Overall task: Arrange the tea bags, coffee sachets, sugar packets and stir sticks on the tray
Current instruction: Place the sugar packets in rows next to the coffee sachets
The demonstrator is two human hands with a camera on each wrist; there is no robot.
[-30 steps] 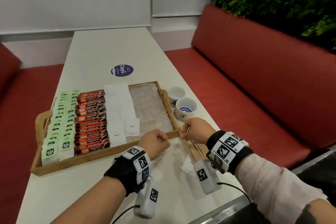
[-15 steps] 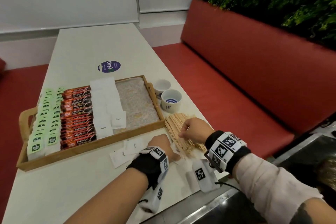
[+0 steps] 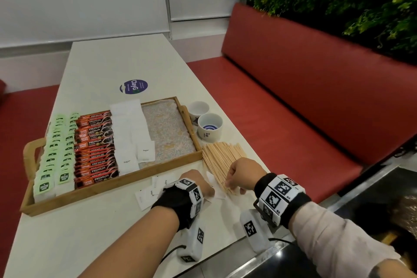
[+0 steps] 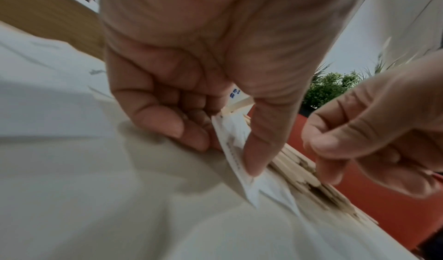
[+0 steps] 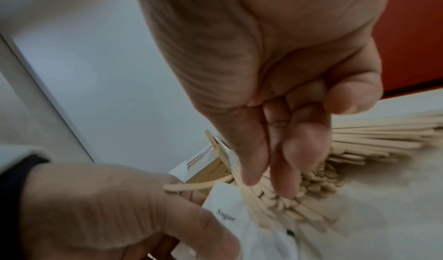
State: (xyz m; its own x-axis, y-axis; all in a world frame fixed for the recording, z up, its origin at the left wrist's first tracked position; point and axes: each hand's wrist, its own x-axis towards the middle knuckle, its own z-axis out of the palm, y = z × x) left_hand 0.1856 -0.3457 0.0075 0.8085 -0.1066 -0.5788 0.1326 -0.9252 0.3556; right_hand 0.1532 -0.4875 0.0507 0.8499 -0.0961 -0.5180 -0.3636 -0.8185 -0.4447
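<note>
The wooden tray (image 3: 112, 184) holds rows of green tea bags (image 3: 56, 156), red coffee sachets (image 3: 96, 144) and white sugar packets (image 3: 128, 128); its right part is bare. A fan of wooden stir sticks (image 3: 222, 158) lies on the table beside the tray's front right corner. My left hand (image 3: 203, 184) pinches a loose sugar packet (image 4: 236, 144) between thumb and curled fingers, at the sticks' near ends. A stick or two (image 5: 191, 185) pokes across that hand. My right hand (image 3: 232, 184) rests its fingertips (image 5: 290, 188) on the stick ends.
More loose sugar packets (image 3: 146, 195) lie on the table in front of the tray. Two small white cups (image 3: 209, 127) stand right of the tray. A round blue sticker (image 3: 133, 86) lies beyond it. The table edge and a red bench (image 3: 293, 108) run along the right.
Both hands came down from the tray's front right corner to the table. The sticks now lie fanned on the table, and my left hand has taken hold of a sugar packet.
</note>
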